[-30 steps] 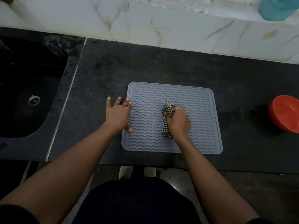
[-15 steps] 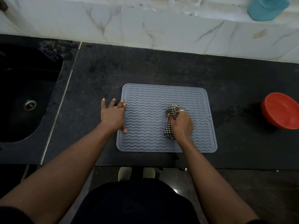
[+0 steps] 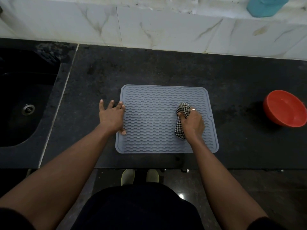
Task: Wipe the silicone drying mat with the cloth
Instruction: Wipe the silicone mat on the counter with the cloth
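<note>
A dark speckled stone desk [image 3: 166, 67] runs beneath a white marble-tiled wall [image 3: 157, 27] at 12 o'clock, with a black sink [image 3: 25, 97] at 9 o'clock, a red bowl [image 3: 284, 108] at 3 o'clock and a dim, glossy floor [image 3: 191, 183] at 6 o'clock.

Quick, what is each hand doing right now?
Left hand: open, fingers spread, resting on the left edge of the mat.
Right hand: closed around the checked cloth, pressing it on the mat.

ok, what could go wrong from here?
The mat may slip: the left hand presses only its left edge while the right hand wipes near the right edge. The cloth is bunched in the grip, so it touches little and may skip grooves. A long rightward stroke might reach the bowl.
</note>
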